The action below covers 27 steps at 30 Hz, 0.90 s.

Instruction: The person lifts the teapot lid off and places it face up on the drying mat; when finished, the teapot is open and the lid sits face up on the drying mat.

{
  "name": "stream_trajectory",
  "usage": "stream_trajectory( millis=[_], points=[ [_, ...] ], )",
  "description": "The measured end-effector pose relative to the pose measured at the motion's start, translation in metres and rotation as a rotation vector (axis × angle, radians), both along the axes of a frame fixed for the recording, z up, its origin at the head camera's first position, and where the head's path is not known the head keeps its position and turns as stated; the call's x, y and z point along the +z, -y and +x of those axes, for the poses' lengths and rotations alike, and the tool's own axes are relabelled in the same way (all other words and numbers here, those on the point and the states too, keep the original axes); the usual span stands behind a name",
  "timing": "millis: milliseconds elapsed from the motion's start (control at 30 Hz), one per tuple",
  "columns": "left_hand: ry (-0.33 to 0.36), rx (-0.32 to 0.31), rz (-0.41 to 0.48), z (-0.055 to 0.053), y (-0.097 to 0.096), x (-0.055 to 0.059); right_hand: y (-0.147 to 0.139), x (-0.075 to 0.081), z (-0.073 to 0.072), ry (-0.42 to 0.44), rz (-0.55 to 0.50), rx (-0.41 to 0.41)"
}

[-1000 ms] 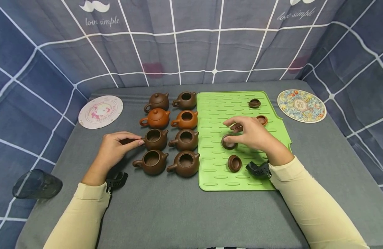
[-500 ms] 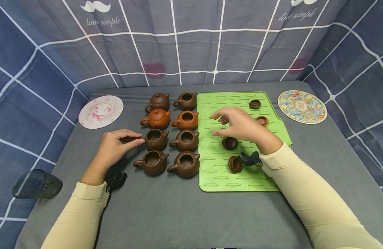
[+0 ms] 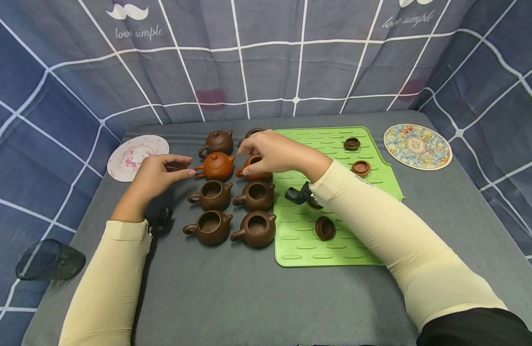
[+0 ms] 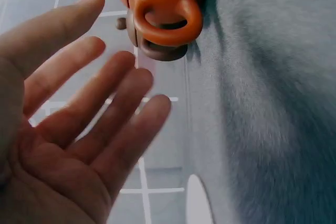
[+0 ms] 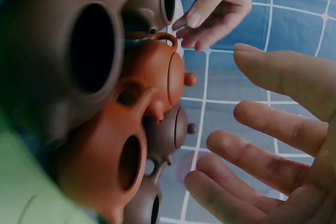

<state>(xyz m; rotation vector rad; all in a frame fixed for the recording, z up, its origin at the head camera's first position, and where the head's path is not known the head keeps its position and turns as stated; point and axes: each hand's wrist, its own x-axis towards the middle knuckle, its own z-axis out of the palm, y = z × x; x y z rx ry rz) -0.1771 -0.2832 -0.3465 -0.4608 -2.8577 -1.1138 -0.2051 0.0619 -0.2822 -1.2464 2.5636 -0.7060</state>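
Observation:
My left hand (image 3: pixel 155 178) is beside the handle of the lidded orange teapot (image 3: pixel 218 166). The left wrist view shows its fingers spread, apart from that handle (image 4: pixel 168 35). Over the open orange teapot (image 5: pixel 107 153) hovers my right hand (image 3: pixel 272 153), fingers parted and holding nothing. It hides part of that pot in the head view. Behind stand a lidded brown teapot (image 3: pixel 219 142) and an open brown one (image 3: pixel 253 131), partly covered. Open brown teapots (image 3: pixel 211 194) fill the two nearer rows. Small lids (image 3: pixel 325 228) lie on the green mat (image 3: pixel 296 250).
A pink-white round mat (image 3: pixel 118 166) lies at the back left, and a colourful round mat (image 3: pixel 418 147) at the back right. A dark glass tumbler (image 3: pixel 51 260) is at the left edge. Gridded cloth surrounds the grey table.
My left hand has left the handle of a brown open teapot and moved back to the orange lidded one. My right hand has moved left from the lids to above the open orange pot.

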Motion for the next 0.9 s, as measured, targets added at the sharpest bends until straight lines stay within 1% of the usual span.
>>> stream_trajectory(
  millis=[100,200,333,400,500,633,733,900],
  points=[
    [0.055,0.037,0.061,-0.009,0.003,-0.007,0.021,0.000,-0.012,0.011,-0.003,0.010],
    [0.098,0.049,0.100,-0.012,0.006,-0.015,0.039,-0.003,-0.024,0.020,0.009,0.008],
    [0.103,0.052,0.133,-0.013,0.008,-0.024,0.060,-0.012,-0.035,0.022,0.034,-0.010],
    [0.088,0.048,0.138,-0.013,0.007,-0.028,0.067,-0.016,-0.037,0.019,0.060,-0.024],
    [0.085,0.049,0.140,-0.015,0.006,-0.031,0.076,-0.021,-0.037,0.015,0.098,-0.038],
    [0.086,0.049,0.131,-0.013,0.004,-0.032,0.084,-0.025,-0.037,0.023,0.097,-0.041],
    [0.078,0.034,0.125,-0.012,0.004,-0.034,0.086,-0.029,-0.038,0.037,0.091,-0.043],
    [0.044,0.035,0.114,-0.013,0.002,-0.035,0.090,-0.033,-0.040,0.012,0.081,-0.059]
  ],
)
